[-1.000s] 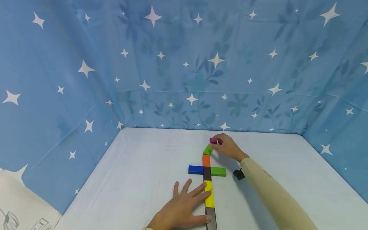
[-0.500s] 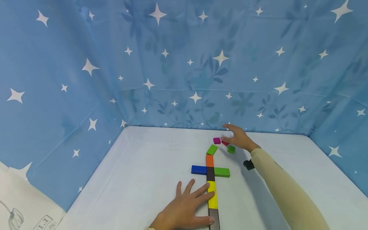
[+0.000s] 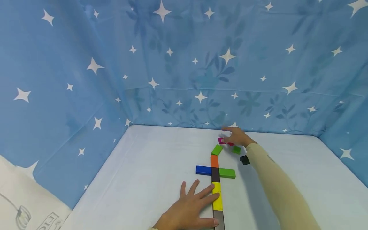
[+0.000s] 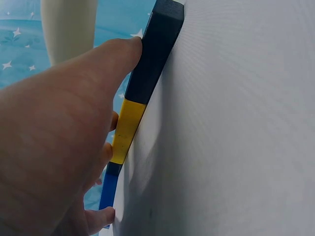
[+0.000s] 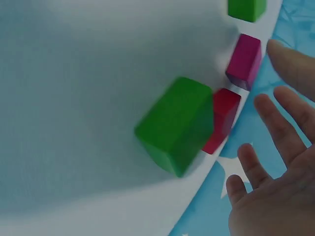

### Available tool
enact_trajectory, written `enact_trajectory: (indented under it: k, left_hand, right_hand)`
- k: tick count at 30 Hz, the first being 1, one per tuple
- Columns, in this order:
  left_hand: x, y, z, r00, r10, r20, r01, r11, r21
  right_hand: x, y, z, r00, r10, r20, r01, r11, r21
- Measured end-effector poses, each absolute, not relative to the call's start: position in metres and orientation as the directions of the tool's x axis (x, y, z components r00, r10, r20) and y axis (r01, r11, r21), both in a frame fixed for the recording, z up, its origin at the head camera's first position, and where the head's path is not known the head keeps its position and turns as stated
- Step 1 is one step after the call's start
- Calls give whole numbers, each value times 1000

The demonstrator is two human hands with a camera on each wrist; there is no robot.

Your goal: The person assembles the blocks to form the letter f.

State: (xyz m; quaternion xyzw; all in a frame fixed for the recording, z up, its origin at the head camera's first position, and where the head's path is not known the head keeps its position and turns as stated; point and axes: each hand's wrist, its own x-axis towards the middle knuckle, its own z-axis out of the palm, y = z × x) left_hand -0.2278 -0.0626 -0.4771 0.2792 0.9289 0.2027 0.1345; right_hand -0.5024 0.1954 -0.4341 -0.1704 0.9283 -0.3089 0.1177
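My left hand (image 3: pixel 188 207) lies spread along a straight row of blocks. Its thumb touches the dark grey block (image 3: pixel 219 220), and two fingertips rest on the yellow blocks (image 3: pixel 217 203). Over at the far end of the row, my right hand (image 3: pixel 236 136) has its fingers spread and its thumb by a magenta block (image 5: pixel 244 59). Partly under that hand in the head view is a red block (image 5: pixel 224 115). A loose green block (image 5: pixel 177 125) lies nearer my right wrist. An angled green block (image 3: pixel 217 149) meets the orange block (image 3: pixel 214 161).
A blue block (image 3: pixel 203 170) and a long green block (image 3: pixel 227 173) branch off either side of a black block (image 3: pixel 215 174). The white table (image 3: pixel 155 153) ends at a blue star-patterned curtain (image 3: pixel 184 73). A black object (image 3: pixel 245 160) sits beside the right sleeve.
My right hand let go of the blocks at the far end and drew right with fingers spread, then came back left over the magenta block. The left hand keeps its place on the row.
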Motion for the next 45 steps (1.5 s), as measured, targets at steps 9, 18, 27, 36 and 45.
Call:
enact_trajectory:
  k: [9,18,27,36,45]
  left_hand:
    - [-228,-61,-478,-803,580,-134,473,758,449]
    - [-227,-65,-479,-806,583,-104,482,748,456]
    - [-226,-64,-479,-809,578,-102,483,754,445]
    - [-226,-64,-477,-812,574,-105,481,761,434]
    - [-225,-62,-480,-812,575,-105,483,761,434]
  right_hand:
    - [-501,191,-447,-901,-425,-88,-317,781,-538]
    - [-501,188,-448,-872,-487,-47,-430,809,-401]
    - [-494,191,-448,-875,-484,-2,-437,794,-423]
    - [-486,203,-448,-858,-513,-21,-463,791,-400]
    - [-481,212,-455,-862,-506,31,-482,799,-358]
